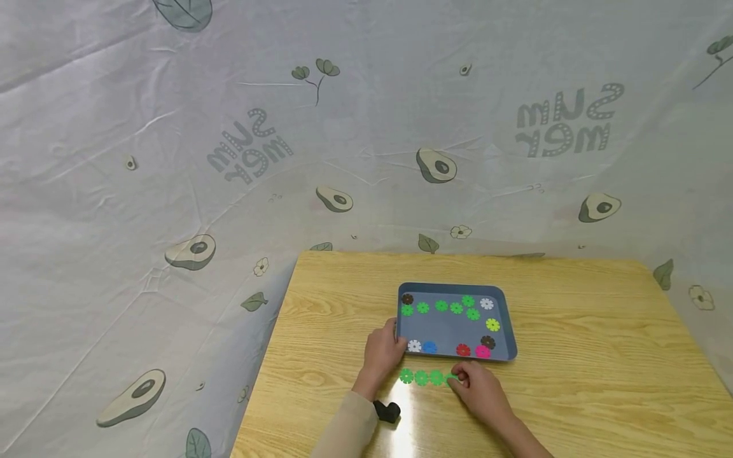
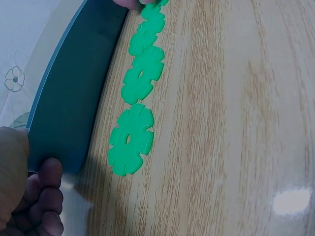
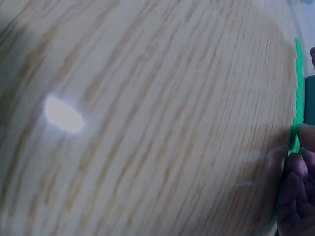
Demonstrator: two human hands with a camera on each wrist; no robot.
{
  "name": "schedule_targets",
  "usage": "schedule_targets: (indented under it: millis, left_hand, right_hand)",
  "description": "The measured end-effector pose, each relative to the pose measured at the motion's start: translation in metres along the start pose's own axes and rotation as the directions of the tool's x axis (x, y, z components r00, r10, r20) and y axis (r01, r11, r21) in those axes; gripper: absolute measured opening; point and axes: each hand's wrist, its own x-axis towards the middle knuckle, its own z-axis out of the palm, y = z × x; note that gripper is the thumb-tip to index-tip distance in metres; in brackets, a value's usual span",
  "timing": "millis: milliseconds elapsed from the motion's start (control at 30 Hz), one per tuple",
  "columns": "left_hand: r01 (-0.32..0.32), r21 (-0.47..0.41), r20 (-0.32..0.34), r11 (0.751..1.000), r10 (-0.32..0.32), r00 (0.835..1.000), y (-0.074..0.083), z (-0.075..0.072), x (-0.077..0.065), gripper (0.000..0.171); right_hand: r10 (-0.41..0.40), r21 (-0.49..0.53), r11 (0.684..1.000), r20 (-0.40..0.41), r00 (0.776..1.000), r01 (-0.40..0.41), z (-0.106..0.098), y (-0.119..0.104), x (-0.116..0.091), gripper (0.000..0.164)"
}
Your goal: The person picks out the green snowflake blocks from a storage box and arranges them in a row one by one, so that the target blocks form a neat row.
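Observation:
My left hand [image 1: 382, 351] grips the near left corner of a blue-grey tray [image 1: 443, 332]; in the left wrist view its curled fingers [image 2: 49, 199] lie against the tray wall. Just in front of the tray, several green notched flower discs [image 1: 421, 378] lie in a row on the wooden table. My right hand [image 1: 480, 389] pinches the green flower disc [image 1: 451, 376] at the right end of that row, its thumb and fingertips partly covering it. From the right wrist view the row [image 3: 299, 88] appears edge-on, with the thumb [image 3: 307, 137] right against it.
Inside the tray, more green discs [image 1: 441, 306] lie along the back. White [image 1: 486, 304], yellow [image 1: 492, 325], brown [image 1: 488, 342], pink [image 1: 483, 352], red [image 1: 463, 350] and blue discs [image 1: 429, 347] lie around its sides. A patterned cloth [image 1: 366, 159] hangs behind the table [image 1: 584, 331].

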Motion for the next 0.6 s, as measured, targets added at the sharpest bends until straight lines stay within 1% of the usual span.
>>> schedule_targets:
  millis: [167,267,333,467,600]
  left_hand:
    - [0.014,0.004,0.013,1.0,-0.014,1.0,0.0,0.001,0.0,0.048]
    - [0.017,0.013,0.014,1.0,-0.017,1.0,0.0,0.001,0.001,0.048]
    - [0.019,0.015,0.012,1.0,-0.019,1.0,0.001,0.0,0.001,0.048]
    - [0.02,0.009,0.011,1.0,-0.02,1.0,0.001,0.0,0.0,0.048]
    - [0.021,0.0,0.015,1.0,-0.021,1.0,0.001,0.0,0.001,0.049]
  right_hand:
    - [0.041,0.044,0.998,0.034,0.999,-0.042,-0.006,-0.001,0.003,0.012]
    - [0.019,0.075,0.997,0.038,0.999,-0.022,-0.011,-0.003,0.007,0.011]
    - [-0.009,0.092,0.996,0.033,0.999,0.006,-0.014,-0.007,0.012,0.011]
    - [-0.043,0.11,0.993,0.002,0.999,0.043,-0.018,-0.016,0.027,0.015]
    - [-0.058,0.101,0.993,-0.012,0.998,0.059,-0.018,-0.025,0.051,0.025]
